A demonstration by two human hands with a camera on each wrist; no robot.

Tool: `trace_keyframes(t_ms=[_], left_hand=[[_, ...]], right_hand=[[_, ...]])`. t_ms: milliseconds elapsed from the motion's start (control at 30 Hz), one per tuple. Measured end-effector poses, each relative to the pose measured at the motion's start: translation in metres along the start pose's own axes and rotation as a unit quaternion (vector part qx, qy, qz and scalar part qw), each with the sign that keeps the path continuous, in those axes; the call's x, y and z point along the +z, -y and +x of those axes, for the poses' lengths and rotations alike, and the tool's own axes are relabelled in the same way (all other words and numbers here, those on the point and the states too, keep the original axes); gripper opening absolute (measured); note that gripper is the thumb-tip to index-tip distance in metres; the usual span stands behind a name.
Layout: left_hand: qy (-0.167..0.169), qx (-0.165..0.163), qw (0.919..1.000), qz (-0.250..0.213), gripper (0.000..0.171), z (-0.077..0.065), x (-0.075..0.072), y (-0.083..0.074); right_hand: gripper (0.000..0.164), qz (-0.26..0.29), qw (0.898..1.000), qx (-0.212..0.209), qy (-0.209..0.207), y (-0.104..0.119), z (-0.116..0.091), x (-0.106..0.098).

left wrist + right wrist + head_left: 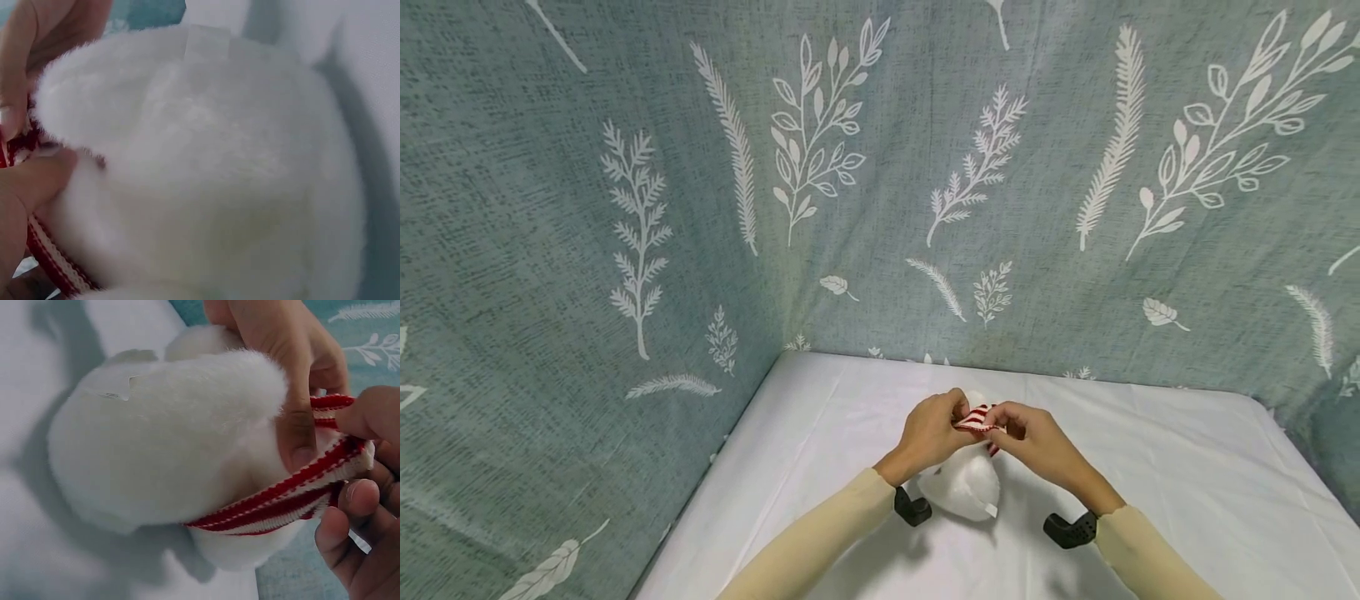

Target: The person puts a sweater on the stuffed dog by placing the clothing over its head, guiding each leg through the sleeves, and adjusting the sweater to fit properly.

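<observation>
A white plush toy (966,483) with short fluffy fur lies on the white-covered table, and a small tag shows on it (112,389). Round it runs a red-and-white striped knitted scarf (281,494). My left hand (934,429) grips the scarf, its thumb between fabric and fur in the right wrist view. From the other side my right hand (1037,437) pinches the striped scarf (976,418) between thumb and fingers. Both hands meet close together above the toy. In the left wrist view, white fur (206,156) fills most of the picture; the toy's face is hidden.
A white cloth (820,433) covers the table, with slight creases. Grey-green curtains (880,208) with white leaf prints stand behind it and along its left side. Black wrist devices (1070,530) sit at both cuffs.
</observation>
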State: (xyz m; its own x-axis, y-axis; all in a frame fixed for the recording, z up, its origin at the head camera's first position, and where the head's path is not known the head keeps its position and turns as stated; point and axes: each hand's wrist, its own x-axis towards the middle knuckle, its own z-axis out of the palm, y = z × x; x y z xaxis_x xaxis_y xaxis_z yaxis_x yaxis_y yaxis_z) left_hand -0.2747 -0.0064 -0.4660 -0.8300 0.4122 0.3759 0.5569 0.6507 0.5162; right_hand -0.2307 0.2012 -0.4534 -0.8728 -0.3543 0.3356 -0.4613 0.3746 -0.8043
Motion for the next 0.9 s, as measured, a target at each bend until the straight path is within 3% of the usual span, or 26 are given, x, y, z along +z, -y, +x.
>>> trace_keyframes(t_ms=[233, 333, 400, 533, 633, 700, 800, 900], left_hand=[[-0.012, 0.000, 0.9988, 0.048, 0.032, 0.000, 0.004, 0.001], [-0.011, 0.011, 0.9989, 0.044, 0.029, 0.001, 0.005, 0.001], [-0.003, 0.018, 0.9991, 0.037, 0.030, 0.002, 0.005, 0.001], [0.012, 0.034, 0.9991, 0.024, 0.036, 0.000, 0.003, 0.002], [0.011, 0.044, 0.9989, 0.014, 0.036, -0.001, 0.002, 0.004], [0.010, 0.044, 0.9990, -0.001, 0.033, -0.001, 0.002, 0.006], [0.013, 0.049, 0.9984, -0.023, 0.029, -0.001, 0.003, 0.009], [0.019, 0.056, 0.9976, -0.035, 0.034, -0.001, 0.003, 0.010]], right_hand=[[0.006, -0.039, 0.998, -0.046, 0.032, 0.003, -0.002, 0.002], [0.005, -0.033, 0.997, -0.029, 0.061, 0.001, -0.002, 0.000], [0.007, -0.012, 0.998, 0.007, 0.069, -0.001, -0.002, -0.003], [0.018, 0.009, 0.996, 0.092, 0.016, -0.006, 0.000, -0.008], [0.020, -0.012, 0.988, 0.148, -0.047, -0.008, 0.001, -0.011], [0.022, -0.020, 0.982, 0.176, -0.062, -0.010, 0.001, -0.012], [0.024, -0.019, 0.981, 0.185, -0.056, -0.012, 0.000, -0.013], [0.022, -0.038, 0.987, 0.148, -0.058, -0.011, 0.001, -0.013]])
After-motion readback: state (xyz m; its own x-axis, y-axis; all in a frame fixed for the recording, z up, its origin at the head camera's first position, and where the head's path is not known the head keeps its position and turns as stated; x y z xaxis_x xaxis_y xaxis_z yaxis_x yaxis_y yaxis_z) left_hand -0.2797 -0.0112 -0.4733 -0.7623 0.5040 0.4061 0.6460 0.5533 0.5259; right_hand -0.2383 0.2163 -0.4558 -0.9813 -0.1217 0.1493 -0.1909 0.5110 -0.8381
